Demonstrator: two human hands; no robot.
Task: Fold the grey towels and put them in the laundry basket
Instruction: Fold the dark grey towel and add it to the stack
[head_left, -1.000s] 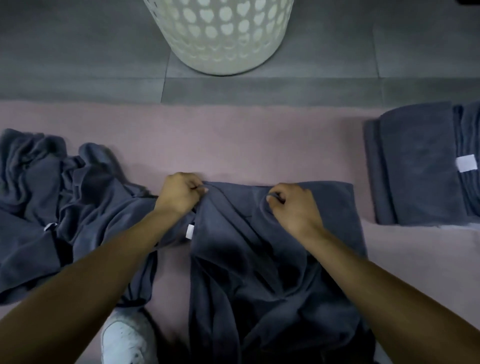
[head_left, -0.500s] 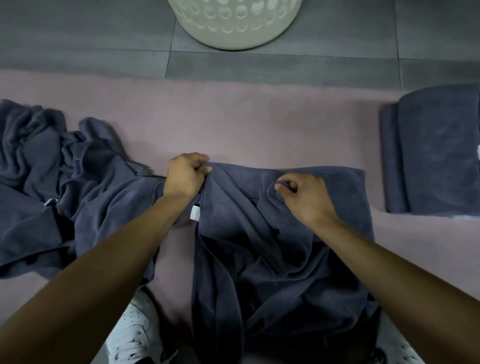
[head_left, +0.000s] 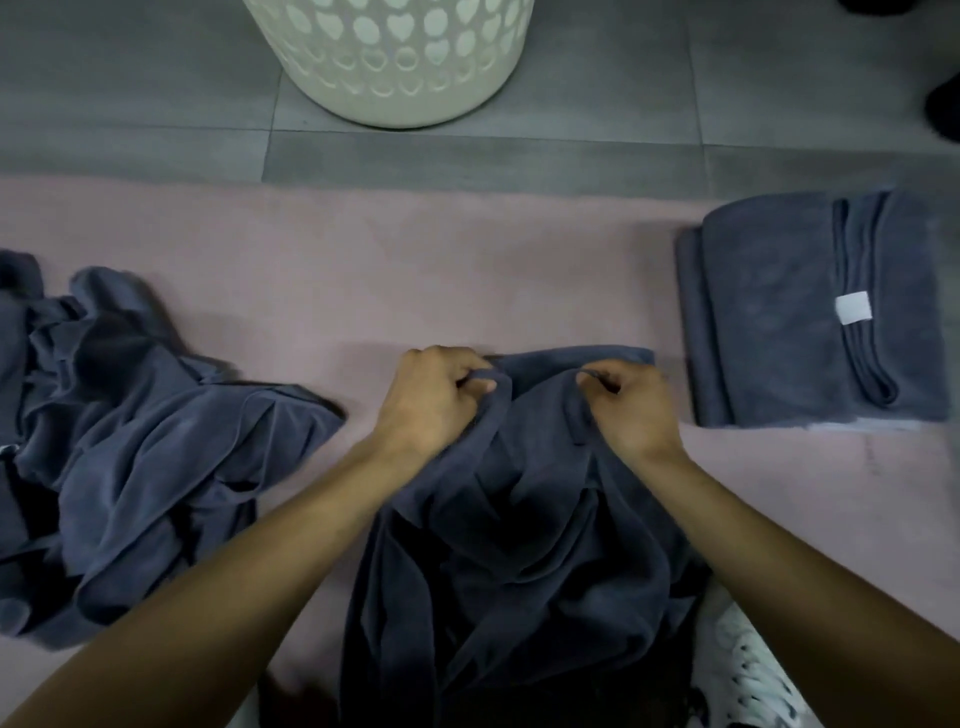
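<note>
Both my hands have drawn closer together on the grey towel (head_left: 519, 519), bunching its far edge. My left hand (head_left: 434, 400) and right hand (head_left: 631, 408) each pinch that edge in curled fingers. Its length runs from me toward the laundry basket (head_left: 389, 57), on the pink mat (head_left: 467, 270).

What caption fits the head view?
Both hands, left hand and right hand, grip a grey towel on the pink mat, laundry basket ahead.
</note>
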